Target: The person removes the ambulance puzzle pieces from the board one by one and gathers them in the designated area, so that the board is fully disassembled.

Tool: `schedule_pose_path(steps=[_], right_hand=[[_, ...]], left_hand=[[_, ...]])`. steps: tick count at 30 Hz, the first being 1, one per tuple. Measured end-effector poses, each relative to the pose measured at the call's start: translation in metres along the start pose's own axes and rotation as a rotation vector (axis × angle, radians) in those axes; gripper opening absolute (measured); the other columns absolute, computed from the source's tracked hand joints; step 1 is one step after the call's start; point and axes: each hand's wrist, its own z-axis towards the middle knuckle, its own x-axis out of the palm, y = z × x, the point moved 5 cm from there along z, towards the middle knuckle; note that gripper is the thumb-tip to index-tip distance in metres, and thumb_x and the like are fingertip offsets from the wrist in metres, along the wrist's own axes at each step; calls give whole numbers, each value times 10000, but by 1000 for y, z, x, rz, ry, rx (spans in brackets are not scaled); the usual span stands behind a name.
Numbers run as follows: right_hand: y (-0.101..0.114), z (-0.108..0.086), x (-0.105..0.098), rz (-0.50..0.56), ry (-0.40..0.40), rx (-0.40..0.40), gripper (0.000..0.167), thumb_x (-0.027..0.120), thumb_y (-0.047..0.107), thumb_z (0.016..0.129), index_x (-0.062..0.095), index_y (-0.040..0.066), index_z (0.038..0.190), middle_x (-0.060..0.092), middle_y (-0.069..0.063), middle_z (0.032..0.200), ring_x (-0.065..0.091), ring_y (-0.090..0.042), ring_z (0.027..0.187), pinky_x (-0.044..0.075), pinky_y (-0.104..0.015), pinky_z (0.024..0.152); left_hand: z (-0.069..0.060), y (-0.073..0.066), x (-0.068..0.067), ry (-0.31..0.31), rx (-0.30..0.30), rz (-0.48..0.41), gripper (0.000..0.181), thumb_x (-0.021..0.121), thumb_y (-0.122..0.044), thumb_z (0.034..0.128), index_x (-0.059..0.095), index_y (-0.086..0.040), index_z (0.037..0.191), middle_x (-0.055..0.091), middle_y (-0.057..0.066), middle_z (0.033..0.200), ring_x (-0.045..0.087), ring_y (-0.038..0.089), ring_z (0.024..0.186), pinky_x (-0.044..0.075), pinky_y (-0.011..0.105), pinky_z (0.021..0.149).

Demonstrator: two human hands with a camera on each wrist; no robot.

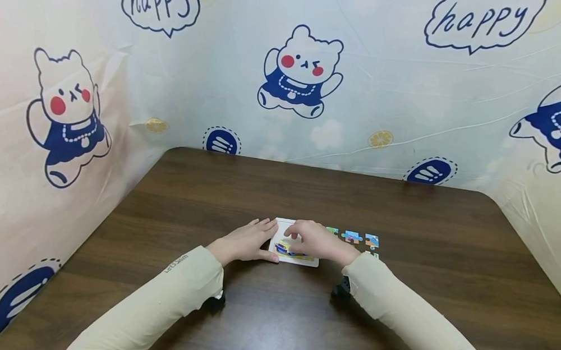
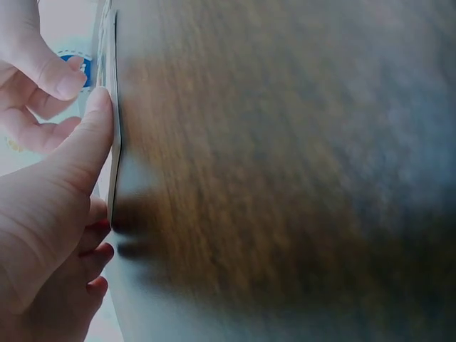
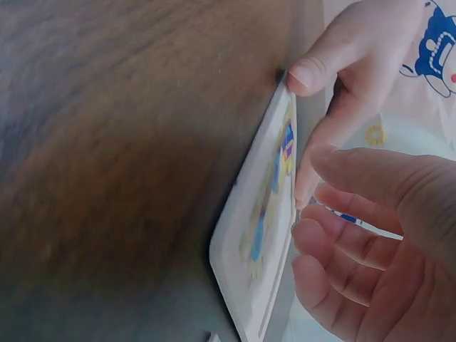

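Note:
A white puzzle board [image 1: 282, 230] lies flat on the table, with a blue, yellow and purple picture in its near part. My left hand [image 1: 245, 241] rests at the board's left side, fingers stretched forward and thumb on the near left corner. Over the board hovers my right hand [image 1: 321, 241], its fingers loosely bent. In the right wrist view, thumb and fingertips of the right hand [image 3: 385, 235] are apart with nothing seen between them. Part of the board is hidden under this hand in the head view.
Several loose jigsaw pieces [image 1: 353, 237] lie right of the board, partly hidden by the right hand and sleeve. The brown wooden table [image 1: 266, 320] extends around them. A printed cloth [image 1: 369, 93] hangs behind and at both sides.

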Motion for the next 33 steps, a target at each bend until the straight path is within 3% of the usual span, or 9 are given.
schedule_pose_path(steps=[10,23,33], right_hand=[[3,10,13,-24,64,21,377,723,105,794,631,19,1150,585,-63,949,543,-157,809,464,-319,748],[4,11,13,-51,78,-8,324,728,116,792,660,47,1101,583,-60,977,569,-172,865,470,-323,746],[3,13,12,53,71,-15,289,744,75,768,539,85,972,546,-9,852,498,-137,702,434,-294,645]], left_hand=[[-1,-1,0,-3,1,-15,879,564,-549,835,273,39,1419,229,164,1477,192,303,1351,140,408,1085],[0,-1,-1,-6,7,-22,870,569,-539,837,282,44,1414,236,171,1473,197,308,1349,142,415,1084],[0,-1,0,0,-2,-38,866,577,-532,833,275,27,1422,225,159,1479,188,297,1353,133,405,1086]])
